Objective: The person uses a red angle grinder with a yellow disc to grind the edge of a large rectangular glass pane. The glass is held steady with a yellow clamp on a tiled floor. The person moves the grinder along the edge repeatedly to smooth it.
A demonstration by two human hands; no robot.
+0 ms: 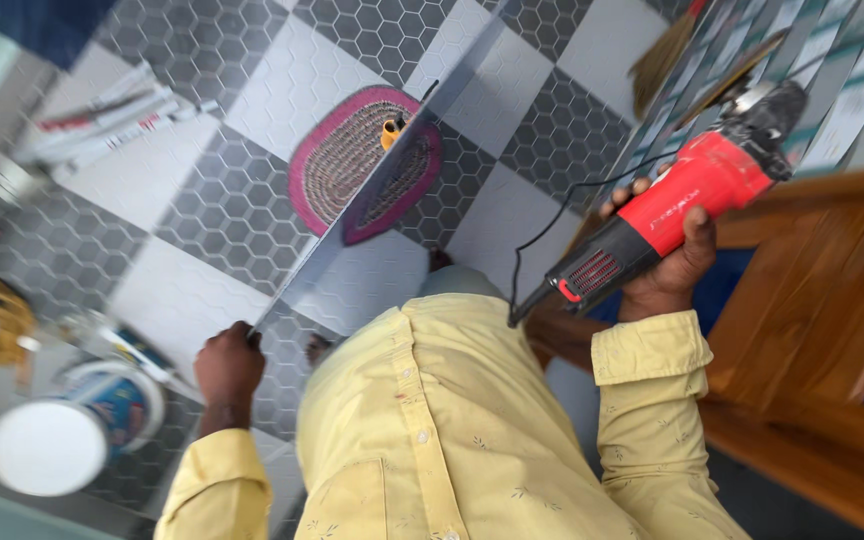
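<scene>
Hexagon-tiled floor [512, 90] bears an oval mat [337, 160] and white bucket [62, 440]

We hold our left hand [229, 365] low, fingers curled shut in a fist, the yellow-sleeved arm running straight down from it. Our right hand [667, 265] is raised higher, well apart from the left hand, fingers wrapped tight, wrist bent, its sleeve cuff just below.

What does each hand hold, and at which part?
Right hand: red grinder, by its body. Left hand: long metal bar, at its near end.
</scene>
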